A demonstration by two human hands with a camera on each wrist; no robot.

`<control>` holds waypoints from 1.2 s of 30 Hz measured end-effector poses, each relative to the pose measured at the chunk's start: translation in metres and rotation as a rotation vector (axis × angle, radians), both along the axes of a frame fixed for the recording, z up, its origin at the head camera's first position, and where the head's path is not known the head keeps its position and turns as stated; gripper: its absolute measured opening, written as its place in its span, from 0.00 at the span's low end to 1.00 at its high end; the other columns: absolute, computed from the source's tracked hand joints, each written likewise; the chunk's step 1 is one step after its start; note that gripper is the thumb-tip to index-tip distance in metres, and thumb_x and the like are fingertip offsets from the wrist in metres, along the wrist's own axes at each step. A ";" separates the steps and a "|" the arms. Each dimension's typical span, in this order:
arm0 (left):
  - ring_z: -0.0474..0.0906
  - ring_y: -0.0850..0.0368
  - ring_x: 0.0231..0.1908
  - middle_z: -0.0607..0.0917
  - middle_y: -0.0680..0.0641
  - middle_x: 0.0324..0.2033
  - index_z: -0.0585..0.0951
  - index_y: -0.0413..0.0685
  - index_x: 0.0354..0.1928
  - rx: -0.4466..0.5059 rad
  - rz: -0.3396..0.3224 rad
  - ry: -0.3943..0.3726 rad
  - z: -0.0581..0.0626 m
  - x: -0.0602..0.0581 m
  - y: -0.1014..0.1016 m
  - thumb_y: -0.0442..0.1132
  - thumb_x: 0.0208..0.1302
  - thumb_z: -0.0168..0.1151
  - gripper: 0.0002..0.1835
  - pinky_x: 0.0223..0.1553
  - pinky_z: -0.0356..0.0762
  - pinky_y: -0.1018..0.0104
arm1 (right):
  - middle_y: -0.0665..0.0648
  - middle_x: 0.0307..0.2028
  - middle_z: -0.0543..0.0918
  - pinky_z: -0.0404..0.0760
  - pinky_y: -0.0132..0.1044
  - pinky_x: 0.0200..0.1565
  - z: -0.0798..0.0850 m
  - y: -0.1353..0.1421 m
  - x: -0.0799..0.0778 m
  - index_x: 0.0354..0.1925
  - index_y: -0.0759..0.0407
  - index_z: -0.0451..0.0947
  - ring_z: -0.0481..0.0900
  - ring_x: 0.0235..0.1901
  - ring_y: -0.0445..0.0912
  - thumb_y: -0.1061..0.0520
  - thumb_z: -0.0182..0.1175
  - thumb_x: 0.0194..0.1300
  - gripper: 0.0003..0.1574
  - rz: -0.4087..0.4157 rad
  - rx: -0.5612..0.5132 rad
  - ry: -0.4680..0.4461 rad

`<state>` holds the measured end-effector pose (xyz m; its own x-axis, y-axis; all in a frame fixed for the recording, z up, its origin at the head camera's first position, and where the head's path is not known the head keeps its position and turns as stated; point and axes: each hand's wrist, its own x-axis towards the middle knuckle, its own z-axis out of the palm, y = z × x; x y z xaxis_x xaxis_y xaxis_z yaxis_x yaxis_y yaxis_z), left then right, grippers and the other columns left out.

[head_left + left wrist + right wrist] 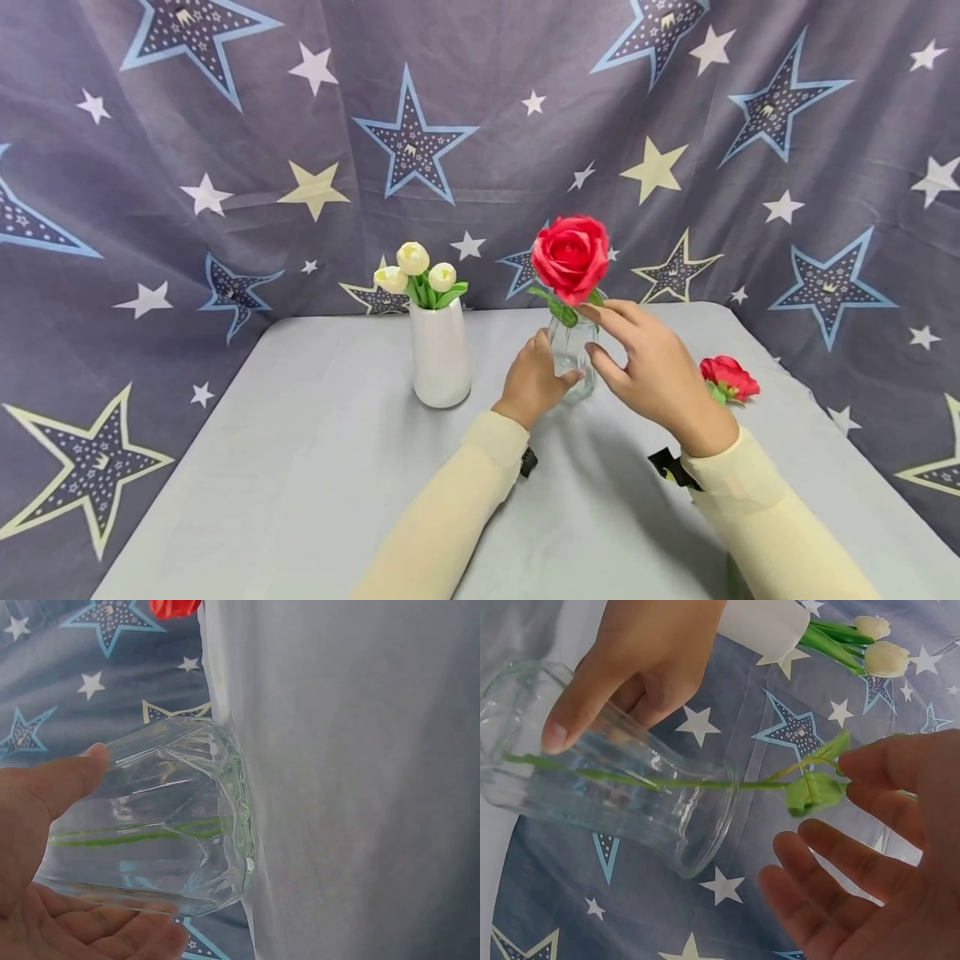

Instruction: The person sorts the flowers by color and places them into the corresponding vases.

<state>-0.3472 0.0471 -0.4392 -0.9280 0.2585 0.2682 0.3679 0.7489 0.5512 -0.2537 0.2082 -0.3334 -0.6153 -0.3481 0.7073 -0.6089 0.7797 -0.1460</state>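
My left hand [536,379] grips the lower body of a clear glass vase [572,358], thumb on the near side and fingers behind. A red rose [570,257] stands upright in the vase; its green stem [622,776] runs down inside to near the base, as the right wrist view shows. Just above the rim, the fingertips of my right hand [656,367] are at the rose's leaves [814,793]. Its fingers are spread and loosely bent, with the thumb apart from the index finger in the head view.
A white vase [441,358] with several cream tulips [412,260] stands left of the glass one. Another red rose [729,377] lies on the grey-covered table [315,467] beyond my right wrist. Behind the table hangs a star-patterned curtain [495,75].
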 end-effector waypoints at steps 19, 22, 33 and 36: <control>0.78 0.48 0.65 0.76 0.39 0.67 0.61 0.35 0.75 0.047 -0.020 -0.007 -0.003 -0.001 0.002 0.59 0.62 0.74 0.52 0.65 0.77 0.58 | 0.54 0.58 0.83 0.82 0.52 0.52 -0.008 0.027 0.009 0.64 0.51 0.81 0.82 0.56 0.50 0.62 0.69 0.62 0.32 -0.014 -0.034 0.050; 0.78 0.48 0.64 0.76 0.39 0.67 0.61 0.35 0.75 0.045 -0.016 -0.007 -0.003 -0.001 0.002 0.59 0.62 0.74 0.52 0.65 0.77 0.58 | 0.55 0.57 0.84 0.81 0.51 0.53 -0.012 0.032 0.010 0.62 0.52 0.83 0.82 0.56 0.51 0.61 0.69 0.61 0.30 -0.030 -0.034 0.051; 0.78 0.47 0.65 0.77 0.38 0.66 0.61 0.34 0.75 0.041 -0.009 -0.005 -0.003 -0.001 0.001 0.59 0.62 0.74 0.51 0.65 0.77 0.58 | 0.56 0.49 0.84 0.82 0.51 0.46 -0.029 0.045 0.014 0.50 0.56 0.85 0.83 0.49 0.52 0.59 0.69 0.60 0.18 -0.129 -0.004 -0.007; 0.77 0.47 0.65 0.77 0.39 0.67 0.61 0.35 0.75 0.048 -0.011 -0.018 -0.003 -0.001 0.001 0.59 0.62 0.74 0.51 0.65 0.77 0.58 | 0.54 0.46 0.84 0.81 0.49 0.41 -0.034 0.049 0.016 0.47 0.55 0.86 0.83 0.43 0.51 0.59 0.69 0.59 0.16 -0.160 -0.008 -0.012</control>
